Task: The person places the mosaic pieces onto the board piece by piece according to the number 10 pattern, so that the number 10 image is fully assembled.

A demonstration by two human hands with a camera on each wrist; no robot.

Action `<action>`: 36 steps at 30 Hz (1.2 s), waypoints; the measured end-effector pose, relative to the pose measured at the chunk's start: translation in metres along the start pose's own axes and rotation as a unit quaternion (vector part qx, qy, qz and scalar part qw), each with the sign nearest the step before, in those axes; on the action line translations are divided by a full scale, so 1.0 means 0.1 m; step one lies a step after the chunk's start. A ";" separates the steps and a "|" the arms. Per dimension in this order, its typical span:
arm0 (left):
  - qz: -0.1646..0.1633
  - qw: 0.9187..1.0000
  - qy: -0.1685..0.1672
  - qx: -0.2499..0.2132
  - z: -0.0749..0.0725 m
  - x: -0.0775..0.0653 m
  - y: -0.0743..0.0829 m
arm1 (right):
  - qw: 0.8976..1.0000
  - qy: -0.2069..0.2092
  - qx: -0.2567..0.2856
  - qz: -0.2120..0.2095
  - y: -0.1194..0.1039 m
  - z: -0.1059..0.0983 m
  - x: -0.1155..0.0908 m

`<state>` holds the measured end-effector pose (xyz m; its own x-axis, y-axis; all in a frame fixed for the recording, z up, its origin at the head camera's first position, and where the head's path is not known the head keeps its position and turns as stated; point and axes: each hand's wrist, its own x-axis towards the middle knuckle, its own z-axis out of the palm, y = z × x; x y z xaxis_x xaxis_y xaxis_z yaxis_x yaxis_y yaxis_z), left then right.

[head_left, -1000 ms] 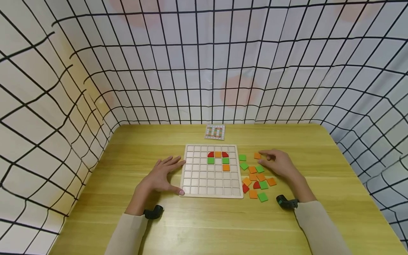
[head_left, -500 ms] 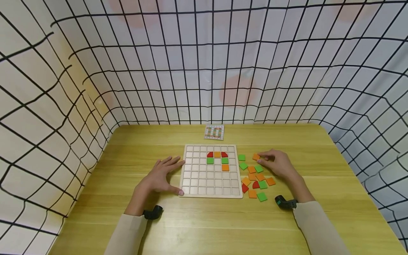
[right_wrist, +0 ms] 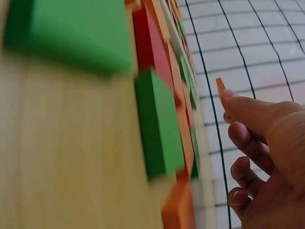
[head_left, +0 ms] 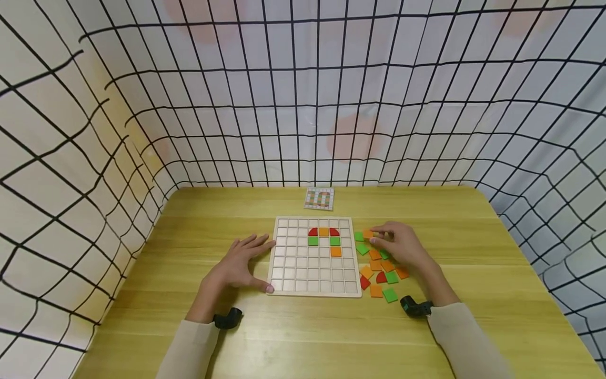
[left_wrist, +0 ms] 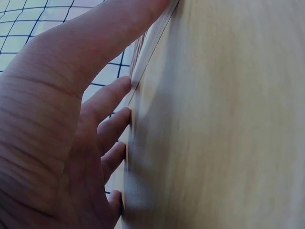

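Observation:
A square wooden grid board (head_left: 303, 273) lies on the table, with red quarter-round, orange and green tiles set in its upper right cells. My left hand (head_left: 236, 264) is spread at the board's left side; index finger and thumb touch its edge, also seen in the left wrist view. My right hand (head_left: 402, 243) pinches an orange square tile (head_left: 367, 235) between thumb and index finger. The right wrist view shows that tile (right_wrist: 220, 85) raised off the table. Below it is a loose cluster of green tiles (head_left: 390, 295), orange tiles (head_left: 376, 291) and red tiles (head_left: 381, 277).
A small pattern card (head_left: 319, 199) with a coloured grid lies behind the board. Black wire mesh (head_left: 307, 121) with white cloth behind it stands along the table's back and sides. The wooden table (head_left: 303, 337) extends in front of the board.
My right hand has lifted the orange tile and moved left with it, toward the board's right edge. My left hand stays at the board's left edge.

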<state>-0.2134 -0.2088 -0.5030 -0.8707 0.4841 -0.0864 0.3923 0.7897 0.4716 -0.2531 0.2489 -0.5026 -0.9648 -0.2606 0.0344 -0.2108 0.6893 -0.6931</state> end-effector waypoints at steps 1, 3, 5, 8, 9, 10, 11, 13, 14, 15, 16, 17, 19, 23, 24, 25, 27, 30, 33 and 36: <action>-0.001 1.000 0.001 -0.001 0.00 -0.01 0.00 | 1.000 0.000 0.001 -0.004 -0.04 0.03 0.01; -0.002 1.000 0.003 -0.001 -0.01 -0.02 0.00 | 1.000 0.001 0.001 -0.016 -0.12 0.09 0.04; -0.003 1.000 0.005 -0.002 -0.01 -0.03 0.00 | 1.000 0.000 0.003 -0.030 -0.21 0.15 0.07; -0.003 1.000 0.006 0.000 0.00 -0.05 0.00 | 0.999 -0.003 0.009 -0.046 -0.33 0.24 0.10; -0.003 1.000 0.006 0.000 0.01 -0.05 -0.01 | 0.999 -0.004 0.008 -0.051 -0.37 0.28 0.11; -0.003 1.000 0.006 -0.001 0.01 -0.06 -0.01 | 0.999 -0.006 0.009 -0.053 -0.41 0.31 0.11; -0.003 1.000 0.006 -0.002 0.02 -0.06 -0.01 | 0.998 -0.007 0.009 -0.054 -0.44 0.34 0.12; -0.003 1.000 0.005 -0.004 0.03 -0.07 -0.01 | 0.998 -0.009 0.009 -0.056 -0.51 0.40 0.13; -0.003 1.000 0.005 -0.005 0.03 -0.07 -0.01 | 0.998 -0.008 0.010 -0.056 -0.54 0.42 0.13; -0.002 1.000 0.004 -0.005 0.04 -0.07 -0.01 | 0.998 -0.010 0.012 -0.055 -0.57 0.45 0.13; -0.002 1.000 0.004 -0.006 0.04 -0.07 -0.01 | 0.998 -0.012 0.013 -0.057 -0.59 0.48 0.13; -0.002 1.000 0.004 -0.007 0.04 -0.07 -0.01 | 0.998 -0.014 0.014 -0.059 -0.61 0.50 0.14; -0.003 1.000 0.003 -0.007 0.04 -0.07 -0.01 | 0.998 -0.022 0.017 -0.064 -0.64 0.57 0.15; -0.004 1.000 0.005 -0.001 0.03 -0.07 -0.02 | 0.996 -0.035 0.030 -0.071 -0.68 0.69 0.19; -0.004 1.000 0.005 0.001 0.03 -0.06 -0.02 | 0.996 -0.039 0.035 -0.070 -0.69 0.72 0.19; -0.004 1.000 0.006 0.002 0.03 -0.06 -0.02 | 0.996 -0.042 0.041 -0.069 -0.70 0.74 0.19; -0.004 1.000 0.006 0.003 0.02 -0.05 -0.03 | 0.996 -0.046 0.043 -0.067 -0.72 0.78 0.19; -0.004 1.000 0.005 0.005 0.02 -0.03 -0.03 | 0.996 -0.052 0.029 -0.072 -0.77 0.82 0.18; -0.005 1.000 0.005 0.006 0.02 -0.01 -0.02 | 0.995 -0.053 0.003 -0.081 -0.81 0.85 0.17; -0.006 1.000 0.003 0.005 0.01 0.00 -0.01 | 0.994 -0.051 -0.015 -0.092 -0.85 0.87 0.16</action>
<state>-0.2134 -0.2088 -0.5046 -0.8776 0.4716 -0.0863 0.3843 0.7995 0.4616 -0.2370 0.1274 -0.5053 -0.8890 -0.4502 0.0838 -0.3878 0.6429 -0.6605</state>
